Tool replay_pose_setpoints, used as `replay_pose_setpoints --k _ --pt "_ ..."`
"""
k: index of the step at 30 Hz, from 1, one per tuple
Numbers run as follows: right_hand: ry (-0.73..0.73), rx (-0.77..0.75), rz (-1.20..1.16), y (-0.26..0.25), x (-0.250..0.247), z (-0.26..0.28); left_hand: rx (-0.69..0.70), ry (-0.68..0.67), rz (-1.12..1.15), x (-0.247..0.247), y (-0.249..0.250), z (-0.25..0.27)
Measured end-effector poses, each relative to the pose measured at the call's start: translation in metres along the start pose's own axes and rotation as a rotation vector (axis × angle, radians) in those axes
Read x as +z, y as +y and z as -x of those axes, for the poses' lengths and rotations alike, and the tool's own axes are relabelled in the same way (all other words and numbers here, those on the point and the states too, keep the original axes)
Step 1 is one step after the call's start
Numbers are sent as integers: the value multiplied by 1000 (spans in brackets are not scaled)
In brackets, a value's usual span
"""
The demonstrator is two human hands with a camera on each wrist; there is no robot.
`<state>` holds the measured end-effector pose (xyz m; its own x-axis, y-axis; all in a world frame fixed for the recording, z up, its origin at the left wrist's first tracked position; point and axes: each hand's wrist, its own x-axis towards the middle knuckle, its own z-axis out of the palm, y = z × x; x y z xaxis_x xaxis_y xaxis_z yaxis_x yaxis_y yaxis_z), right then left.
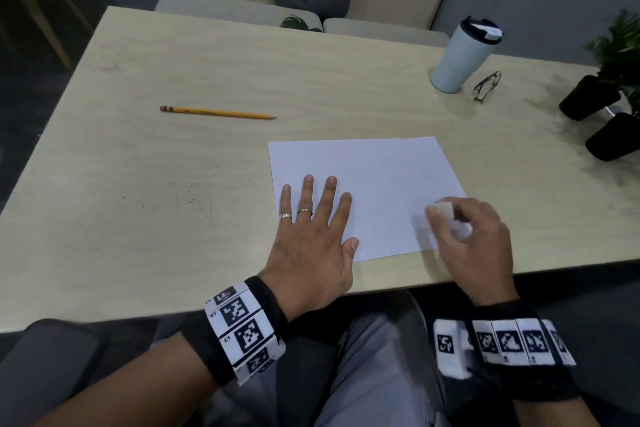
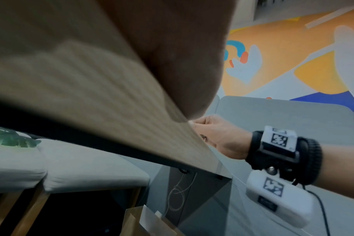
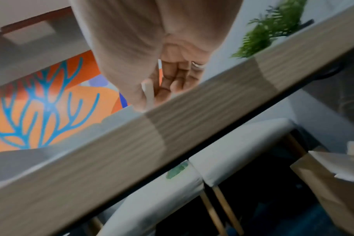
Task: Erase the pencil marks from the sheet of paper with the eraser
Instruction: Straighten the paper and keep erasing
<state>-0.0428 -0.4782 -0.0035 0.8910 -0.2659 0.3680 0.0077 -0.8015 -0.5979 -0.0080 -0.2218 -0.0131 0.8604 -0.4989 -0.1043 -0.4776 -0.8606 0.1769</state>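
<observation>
A white sheet of paper (image 1: 367,184) lies on the pale wooden table (image 1: 173,166) near its front edge. My left hand (image 1: 311,218) lies flat with fingers spread on the sheet's left part, pressing it down. My right hand (image 1: 474,229) pinches a white eraser (image 1: 440,210) against the sheet near its right front corner; the hand is motion-blurred. Any pencil marks on the sheet are too faint to make out. In the right wrist view my right hand (image 3: 168,83) shows above the table edge, fingers curled. The left wrist view shows the right hand (image 2: 216,135) past the table edge.
A yellow pencil (image 1: 218,113) lies on the table left of the sheet. A white tumbler (image 1: 464,55) and folded glasses (image 1: 486,87) stand at the back right, with black plant pots (image 1: 602,114) at the right edge. Dark crumbs (image 1: 201,201) dot the table left of my hand.
</observation>
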Motion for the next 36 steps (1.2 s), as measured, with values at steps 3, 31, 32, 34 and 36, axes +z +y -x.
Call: replay_pose_setpoints --k 3,31,32,34,36 --pt "-68 47 -12 18 7 -6 -27 -119 -21 -7 2 -2" --pt "-67 185 -152 27 6 -10 88 -212 -37 3 113 -30" --pt "-65 187 -155 25 5 -9 47 -214 -33 3 104 -23" --pt "-61 196 -162 23 6 -9 -110 -225 -28 -1 77 -5" --pt "-55 207 -161 21 7 -9 -332 -231 -52 -13 47 11"
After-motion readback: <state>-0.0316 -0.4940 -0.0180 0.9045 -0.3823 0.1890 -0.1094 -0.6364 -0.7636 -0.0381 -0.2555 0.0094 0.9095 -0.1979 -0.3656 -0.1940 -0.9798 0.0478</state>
